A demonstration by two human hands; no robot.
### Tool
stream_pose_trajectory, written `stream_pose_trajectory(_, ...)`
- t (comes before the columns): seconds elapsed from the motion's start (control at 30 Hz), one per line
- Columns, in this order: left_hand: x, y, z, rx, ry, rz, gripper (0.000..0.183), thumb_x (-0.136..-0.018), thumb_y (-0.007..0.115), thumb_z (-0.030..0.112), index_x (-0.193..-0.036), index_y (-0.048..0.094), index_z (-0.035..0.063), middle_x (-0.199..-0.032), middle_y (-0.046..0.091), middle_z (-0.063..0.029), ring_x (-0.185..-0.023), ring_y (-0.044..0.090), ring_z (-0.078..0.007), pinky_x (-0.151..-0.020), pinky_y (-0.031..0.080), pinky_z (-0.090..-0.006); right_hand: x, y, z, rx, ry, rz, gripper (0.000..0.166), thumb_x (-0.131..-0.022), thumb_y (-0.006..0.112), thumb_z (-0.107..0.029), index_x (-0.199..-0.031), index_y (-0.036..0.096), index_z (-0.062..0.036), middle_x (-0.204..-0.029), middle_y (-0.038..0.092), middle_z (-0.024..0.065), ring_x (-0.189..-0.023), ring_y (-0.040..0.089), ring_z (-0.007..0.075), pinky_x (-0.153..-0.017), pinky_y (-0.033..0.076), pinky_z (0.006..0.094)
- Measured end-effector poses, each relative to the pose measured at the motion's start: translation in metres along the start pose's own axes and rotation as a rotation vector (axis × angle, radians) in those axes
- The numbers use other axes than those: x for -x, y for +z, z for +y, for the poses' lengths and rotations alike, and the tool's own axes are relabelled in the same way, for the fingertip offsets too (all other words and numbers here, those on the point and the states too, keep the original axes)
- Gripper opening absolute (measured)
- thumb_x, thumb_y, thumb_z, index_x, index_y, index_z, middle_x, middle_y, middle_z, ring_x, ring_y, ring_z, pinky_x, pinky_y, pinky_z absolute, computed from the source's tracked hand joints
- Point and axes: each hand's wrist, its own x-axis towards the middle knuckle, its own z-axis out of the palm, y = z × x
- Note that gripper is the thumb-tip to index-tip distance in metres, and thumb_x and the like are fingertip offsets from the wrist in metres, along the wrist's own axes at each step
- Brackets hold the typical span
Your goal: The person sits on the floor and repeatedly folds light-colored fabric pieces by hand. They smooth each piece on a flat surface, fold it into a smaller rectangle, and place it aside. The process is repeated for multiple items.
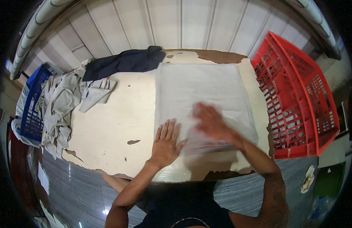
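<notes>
A pale grey-white sheet [198, 85], roughly rectangular, lies spread on the worn cream tabletop [113, 122]. Its edges look thin and translucent, and I cannot tell whether it is cloth, plastic film or both. My left hand [166, 145] rests palm down at the sheet's lower left edge, fingers apart, holding nothing. Over the lower middle of the sheet is my right hand [211, 122], blurred by motion. Its fingers are too smeared to show whether they pinch the sheet. Faint creases run across the sheet near that hand.
Crumpled light grey fabric [62, 94] is heaped at the table's left, beside a blue plastic basket [33, 105]. A folded dark navy cloth [124, 64] lies at the back edge. On the right a red plastic crate [295, 99] stands tilted. Behind is a white panelled wall [164, 25].
</notes>
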Motion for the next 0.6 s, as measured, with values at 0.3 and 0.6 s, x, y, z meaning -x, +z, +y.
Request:
stream_pose_trajectory(0.3, 0.004, -0.008, 0.003, 0.095, -0.086, -0.017, 0.068, -0.101, 0.045, 0.045, -0.151, 0.030, 0.0015, -0.159, 0.022, -0.0218, -0.148, 0.020, -0.0379, -0.120, 0.013, -0.0524, -0.103, -0.012, 0.007, 0.298, -0.021, -0.093, 0.053, -0.098, 0.049, -0.041, -0.143, 0.048, -0.0147, -0.152, 0.038, 0.0203, -0.143, 0.031, 0.0402, -0.114, 0.018, 0.0666)
stream_pose_trajectory(0.6, -0.092, -0.084, 0.013, 0.374, -0.388, -0.451, 0.043, -0.093, 0.054, 0.020, -0.133, 0.054, 0.0067, -0.129, 0.059, -0.0211, -0.123, 0.055, -0.0366, -0.100, 0.046, -0.0480, -0.152, -0.007, 0.122, 0.279, 0.741, 0.169, 0.058, -0.100, 0.044, -0.036, -0.150, 0.035, -0.0079, -0.160, 0.022, 0.0187, -0.149, 0.018, 0.0365, -0.110, 0.007, 0.0748)
